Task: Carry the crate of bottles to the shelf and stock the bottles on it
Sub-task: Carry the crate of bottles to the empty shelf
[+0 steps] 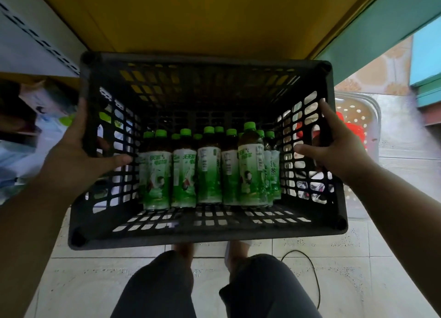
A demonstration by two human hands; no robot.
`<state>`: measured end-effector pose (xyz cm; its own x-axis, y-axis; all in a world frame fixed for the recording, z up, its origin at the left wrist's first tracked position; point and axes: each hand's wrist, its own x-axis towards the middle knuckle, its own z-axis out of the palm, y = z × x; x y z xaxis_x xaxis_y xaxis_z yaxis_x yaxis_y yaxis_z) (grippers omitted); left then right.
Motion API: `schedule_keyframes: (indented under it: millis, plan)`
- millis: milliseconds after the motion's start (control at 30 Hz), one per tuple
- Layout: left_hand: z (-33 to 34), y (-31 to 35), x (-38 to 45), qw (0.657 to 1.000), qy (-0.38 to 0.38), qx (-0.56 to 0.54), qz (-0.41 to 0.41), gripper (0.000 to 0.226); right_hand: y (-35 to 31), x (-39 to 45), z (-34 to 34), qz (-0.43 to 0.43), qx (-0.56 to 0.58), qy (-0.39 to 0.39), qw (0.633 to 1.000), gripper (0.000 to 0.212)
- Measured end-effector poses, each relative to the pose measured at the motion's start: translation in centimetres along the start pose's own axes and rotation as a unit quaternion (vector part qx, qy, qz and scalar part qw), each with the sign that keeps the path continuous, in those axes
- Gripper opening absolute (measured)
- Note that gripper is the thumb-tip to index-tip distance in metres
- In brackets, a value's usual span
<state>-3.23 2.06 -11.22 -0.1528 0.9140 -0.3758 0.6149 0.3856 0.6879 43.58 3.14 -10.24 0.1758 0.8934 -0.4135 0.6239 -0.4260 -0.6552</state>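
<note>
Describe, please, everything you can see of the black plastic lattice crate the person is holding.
The black plastic lattice crate is rectangular and open-topped, its walls and floor pierced by rows of slots, with round sockets at the rim corners. It is held off the tiled floor, in front of the person's legs and close to a yellow shelf board. The left hand grips its left wall and the right hand its right wall, thumbs inside. Green-capped, green-labelled bottles stand upright inside, clustered toward the far side.
</note>
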Motion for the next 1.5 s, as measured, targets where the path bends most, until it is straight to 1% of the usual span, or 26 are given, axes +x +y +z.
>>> schedule_keyframes:
  millis: [167,267,433,533,667,800,967,1067,1167,1333,1500]
  plan:
    - [0.0,0.4,-0.4,1.000,0.018,-0.001,-0.004,0.119,-0.1,-0.2,0.0,0.003,0.014,0.010,1.000,0.113]
    - [-0.7,1.3,-1.9,0.999,0.031,-0.005,0.007,0.117,-0.8,-1.8,-0.8,-0.010,0.006,0.024,1.000,0.114]
    - [-4.9,6.4,-6.0,0.999,0.043,0.012,0.009,0.114,-5.8,-6.1,-5.6,-0.020,-0.022,0.038,0.999,0.112]
    - [-8.5,10.7,-10.1,0.999,0.048,-0.010,0.001,0.115,-9.9,-9.7,-10.3,-0.028,-0.035,0.039,0.998,0.111]
    - [-11.8,16.0,-16.9,0.997,0.075,-0.008,-0.003,0.114,-13.5,-14.0,-16.8,-0.053,-0.046,0.037,0.997,0.112]
    - [-12.8,19.9,-23.9,0.993,0.108,-0.029,-0.030,0.114,-15.8,-16.7,-21.9,-0.110,-0.056,0.000,0.992,0.111]
    - [-12.4,22.4,-33.5,0.975,0.183,-0.092,-0.090,0.116,-18.8,-18.1,-25.8,-0.174,-0.094,-0.056,0.979,0.111]
    - [-11.8,21.9,-39.3,0.960,0.223,-0.113,-0.127,0.118,-21.6,-19.5,-25.7,-0.207,-0.121,-0.104,0.965,0.110]
    - [-11.5,20.4,-45.1,0.935,0.274,-0.139,-0.174,0.120,-24.5,-21.6,-23.8,-0.259,-0.139,-0.162,0.942,0.111]
    - [-12.1,15.6,-55.1,0.882,0.354,-0.186,-0.247,0.121,-29.2,-26.7,-17.6,-0.310,-0.152,-0.280,0.896,0.116]
    - [-13.4,10.6,-65.5,0.832,0.414,-0.221,-0.295,0.122,-33.5,-34.5,-9.3,-0.365,-0.193,-0.332,0.848,0.113]
